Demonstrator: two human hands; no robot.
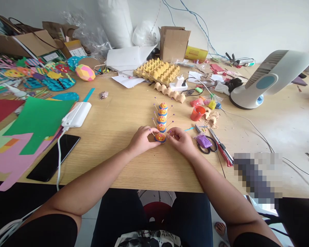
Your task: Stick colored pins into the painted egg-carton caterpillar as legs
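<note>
A row of several small craft figures [161, 119] runs away from me on the table. Each has an orange top with a yellow-and-red face, a blue band and thin purple-tipped sticks at its sides. The nearest figure [160, 137] is between my hands. My left hand [143, 140] steadies its left side, thumb low in front and fingers behind. On the right, my right hand [180, 140] is closed in a pinch beside a thin purple-tipped stick [170, 131] at that figure's edge. Its fingertips partly hide the stick.
Right of the row are a red bucket [197, 113], scissors [213, 144], a purple clay packet [203, 140] and a red cutter [222, 149]. A yellow egg tray [158, 70] lies behind. A phone [54, 157], white power bank [77, 114] and coloured paper [41, 115] lie left; a fan [262, 82] stands right.
</note>
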